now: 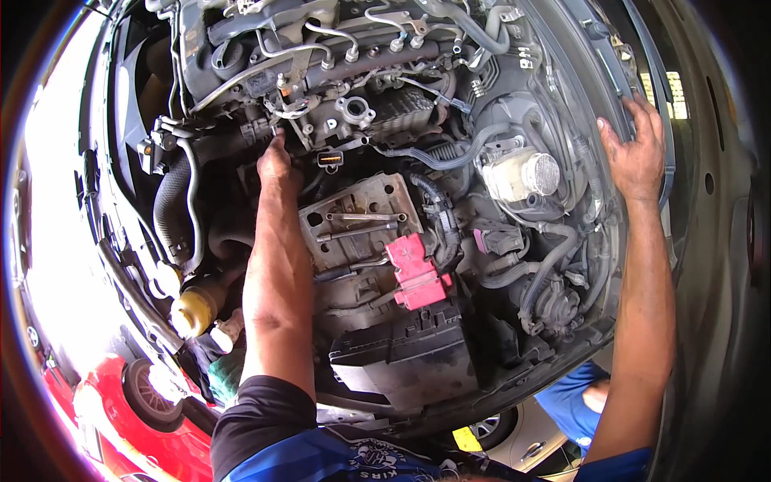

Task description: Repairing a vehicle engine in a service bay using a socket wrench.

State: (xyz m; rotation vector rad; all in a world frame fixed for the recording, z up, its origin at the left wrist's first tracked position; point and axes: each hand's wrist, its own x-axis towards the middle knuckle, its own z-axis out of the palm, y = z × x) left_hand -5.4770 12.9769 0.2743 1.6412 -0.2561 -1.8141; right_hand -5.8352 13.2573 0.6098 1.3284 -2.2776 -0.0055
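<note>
My left hand (278, 165) reaches into the engine bay beside the engine block. Its fingers are closed at a small fitting under the black hoses; what they grip, if anything, is hidden. Near it hangs a black connector (329, 159) with orange inside. My right hand (637, 153) rests with fingers spread on the body edge at the right side of the bay. Between my forearms, a combination wrench (365, 217) and a second wrench (353, 232) lie on the rusty metal tray (321, 253). A dark-handled tool (341, 273) lies just below them.
A red plastic cover (418, 273) sits above a black box (401, 353) at the near side. To the right stand a whitish reservoir (514, 178) and several hoses. A yellow cap (193, 313) is left of my left forearm. A person in blue (572, 398) is beyond the near edge.
</note>
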